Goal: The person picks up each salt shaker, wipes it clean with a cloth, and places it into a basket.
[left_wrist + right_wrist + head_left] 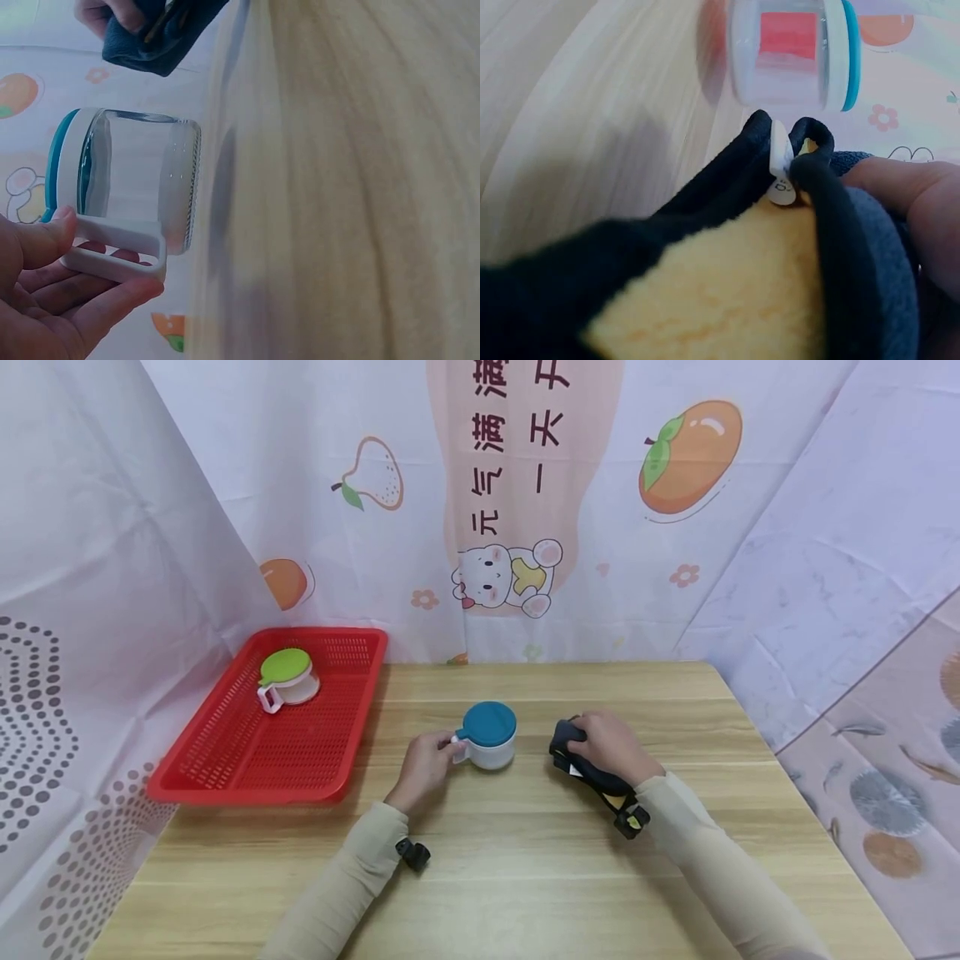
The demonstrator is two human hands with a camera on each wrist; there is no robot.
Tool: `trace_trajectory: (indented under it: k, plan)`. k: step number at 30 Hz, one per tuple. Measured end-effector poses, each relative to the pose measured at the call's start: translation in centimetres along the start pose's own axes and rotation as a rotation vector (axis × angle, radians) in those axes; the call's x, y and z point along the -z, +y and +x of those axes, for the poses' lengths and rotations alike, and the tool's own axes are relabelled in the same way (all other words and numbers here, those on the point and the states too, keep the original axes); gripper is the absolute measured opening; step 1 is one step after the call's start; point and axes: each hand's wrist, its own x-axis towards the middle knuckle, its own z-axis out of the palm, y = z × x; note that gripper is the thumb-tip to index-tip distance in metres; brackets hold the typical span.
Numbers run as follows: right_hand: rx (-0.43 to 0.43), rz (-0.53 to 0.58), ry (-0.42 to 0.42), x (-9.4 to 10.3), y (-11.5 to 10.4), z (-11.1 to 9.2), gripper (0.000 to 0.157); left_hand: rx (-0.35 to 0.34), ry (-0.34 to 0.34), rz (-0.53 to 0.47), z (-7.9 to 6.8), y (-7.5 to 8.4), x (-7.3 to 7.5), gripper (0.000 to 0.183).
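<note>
My left hand (424,768) grips the white handle of a clear glass jar (491,753) with a teal lid (489,724). The left wrist view shows the thumb on top of the handle (124,232) and the fingers beneath it, with the jar's base close over the table. To the right of the jar, my right hand (611,747) holds a folded cloth (567,737), dark grey on one side. Up close in the right wrist view, the cloth has a fuzzy yellow face (727,277), black edging and a small white label (781,161).
A red plastic basket (300,743) stands at the left of the wooden table (495,877). Inside it, near the back, is a similar jar with a green lid (285,665) and white handle. A printed curtain (405,410) hangs behind the table and along both sides.
</note>
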Motion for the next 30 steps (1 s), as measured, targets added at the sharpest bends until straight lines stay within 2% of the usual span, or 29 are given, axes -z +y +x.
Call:
trace_trajectory:
  k: [8, 20, 25, 30]
  plan:
    - [-0.025, -0.025, -0.002, -0.5, 0.6, -0.6, 0.033, 0.034, 0.000, -0.006, -0.5, 0.6, 0.7, 0.013]
    - [-0.030, -0.101, -0.036, -1.9, 1.5, -1.3, 0.034, 0.020, 0.009, 0.038, -1.1, 1.8, 2.0, 0.017]
    - [-0.058, -0.083, -0.075, -2.5, 1.7, -1.6, 0.035, 0.013, 0.003, 0.059, -1.2, 2.5, 2.9, 0.019]
    - [-0.056, -0.081, -0.071, -2.9, 1.7, -1.9, 0.039, 0.004, 0.012, 0.074, -1.2, 3.1, 3.9, 0.021]
